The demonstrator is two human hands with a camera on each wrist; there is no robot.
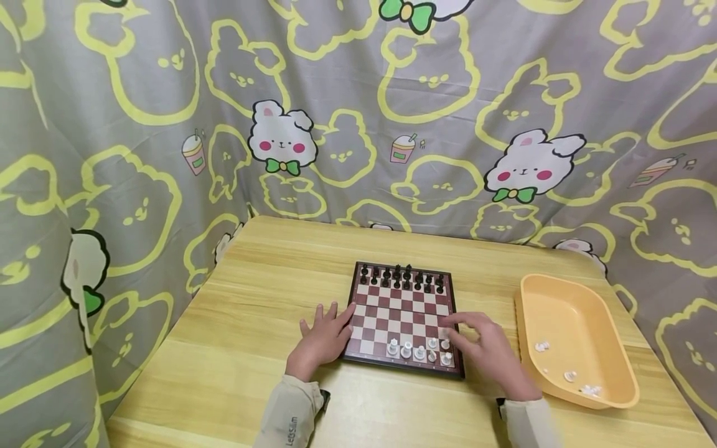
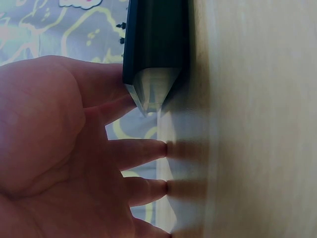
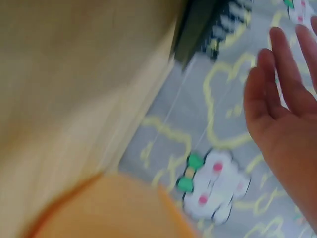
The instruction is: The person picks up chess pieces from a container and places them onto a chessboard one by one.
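Left hand (image 1: 320, 341) on table (image 1: 252, 298), curtain (image 1: 350, 81) behind

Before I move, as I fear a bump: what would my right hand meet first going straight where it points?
Probably your left hand: your right hand points toward it across the board, over bare squares. Depth is unclear, so it may touch the board first.

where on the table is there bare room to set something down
Bare table lies left of the left hand and between the chessboard and curtain. It's crowded at the chessboard's near-right corner: white pieces, right hand.
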